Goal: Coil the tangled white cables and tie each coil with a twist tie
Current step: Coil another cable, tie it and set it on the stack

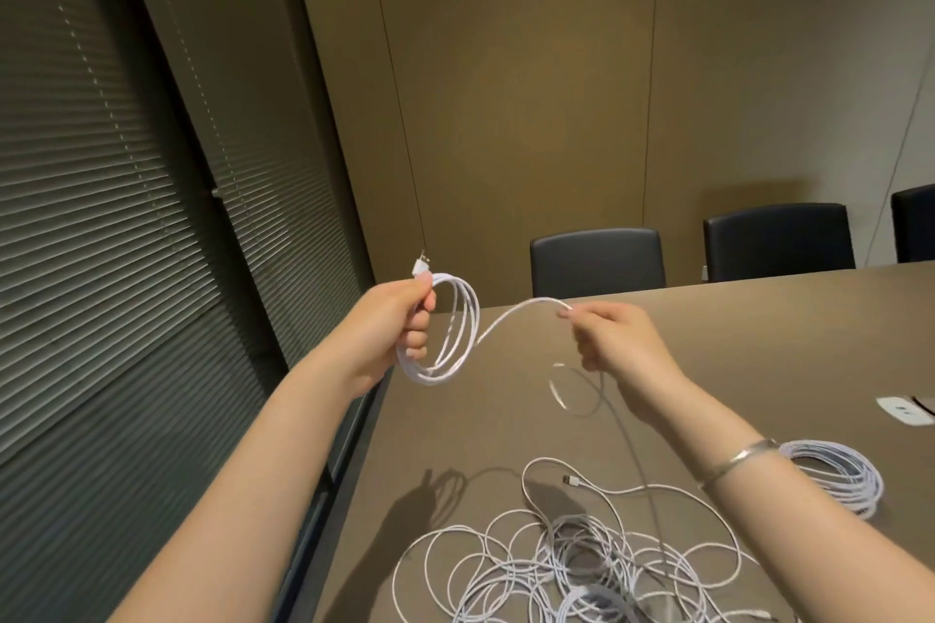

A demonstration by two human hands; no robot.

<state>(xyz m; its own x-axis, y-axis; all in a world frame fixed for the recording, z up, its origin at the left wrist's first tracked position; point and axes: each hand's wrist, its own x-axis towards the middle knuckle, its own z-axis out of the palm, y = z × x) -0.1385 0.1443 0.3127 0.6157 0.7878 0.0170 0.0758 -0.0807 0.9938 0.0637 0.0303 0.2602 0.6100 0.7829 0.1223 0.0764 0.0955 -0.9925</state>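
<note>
From my head camera, my left hand [399, 319], at centre left of the frame, is closed round a small coil [445, 334] of white cable, a few loops hanging from my fist with the plug [421, 262] sticking up above my thumb. My right hand [614, 336], just right of centre, pinches the same cable [521, 311] where it arcs across from the coil; below that hand the strand drops, blurred, toward the tangled pile [561, 567] on the table [759, 334] at the bottom of the frame. A finished-looking coil [840, 473] lies at lower right, beside my wrist; I cannot tell whether it is tied.

The risk I see is the trailing strand snagging in the pile and dragging a knot up as I feed the next loop. If I pull hard against that, the loops in my left fist could slip or twist into uneven sizes. I see no twist tie anywhere.
</note>
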